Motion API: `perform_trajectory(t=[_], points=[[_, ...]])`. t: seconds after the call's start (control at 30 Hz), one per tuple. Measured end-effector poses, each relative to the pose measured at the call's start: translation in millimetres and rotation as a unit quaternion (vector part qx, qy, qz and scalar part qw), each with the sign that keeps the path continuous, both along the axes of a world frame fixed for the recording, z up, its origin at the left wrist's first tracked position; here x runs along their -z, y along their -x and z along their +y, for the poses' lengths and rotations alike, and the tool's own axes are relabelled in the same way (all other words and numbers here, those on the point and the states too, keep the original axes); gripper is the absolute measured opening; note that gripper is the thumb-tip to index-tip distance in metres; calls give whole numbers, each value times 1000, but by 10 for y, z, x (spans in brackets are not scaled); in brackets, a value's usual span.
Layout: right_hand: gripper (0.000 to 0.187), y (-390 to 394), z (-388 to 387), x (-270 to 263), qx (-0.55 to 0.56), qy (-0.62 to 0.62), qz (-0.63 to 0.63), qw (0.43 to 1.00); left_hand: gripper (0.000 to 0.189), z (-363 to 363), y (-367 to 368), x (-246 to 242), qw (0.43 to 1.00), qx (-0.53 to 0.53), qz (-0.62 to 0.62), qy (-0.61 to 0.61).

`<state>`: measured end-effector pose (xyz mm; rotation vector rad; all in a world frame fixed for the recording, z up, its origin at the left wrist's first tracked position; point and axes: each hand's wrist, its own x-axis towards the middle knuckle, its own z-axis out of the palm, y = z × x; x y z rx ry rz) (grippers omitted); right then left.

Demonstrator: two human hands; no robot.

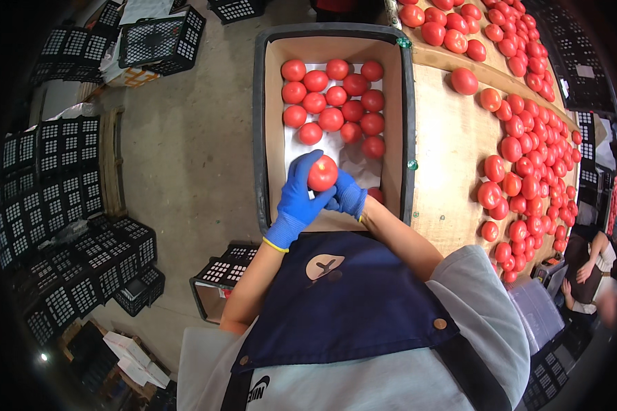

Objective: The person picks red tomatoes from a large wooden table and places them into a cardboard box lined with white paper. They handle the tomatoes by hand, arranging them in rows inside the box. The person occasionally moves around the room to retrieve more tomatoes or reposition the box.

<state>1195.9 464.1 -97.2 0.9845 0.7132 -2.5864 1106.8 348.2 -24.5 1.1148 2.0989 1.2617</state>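
Observation:
Both of my hands wear blue knit gloves with yellow cuff edging. My left hand (297,198) grips a red tomato (322,173), its fingers along the far left side and its thumb below. Close against the tomato's right side is my right hand (349,194), fingers curled and partly hidden behind the left thumb. Under both hands lies a deep crate (275,128) with a dark rim and brown cardboard lining. Several tomatoes (330,119) rest in staggered rows on white paper (303,146) in its far part. Another tomato (375,194) shows partly beside my right wrist.
A wooden sorting table (442,154) adjoins the crate on the right, with many loose tomatoes (529,154) and a wooden divider (478,72). Stacked black plastic crates (51,169) line the left. An open crate (208,303) sits near my left elbow. Another person's arms (591,262) appear far right.

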Motion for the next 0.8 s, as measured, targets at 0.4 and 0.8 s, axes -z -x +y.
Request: perform_trajectory(t=[0.4,0.8], points=[[55,1003,309,878,-321,-833,19,451,23,-366,128,27,712,-210,-645,-180],[60,143,172,-78,115,147,96,978,73,-39,112,-13,992,-44,-116,38]])
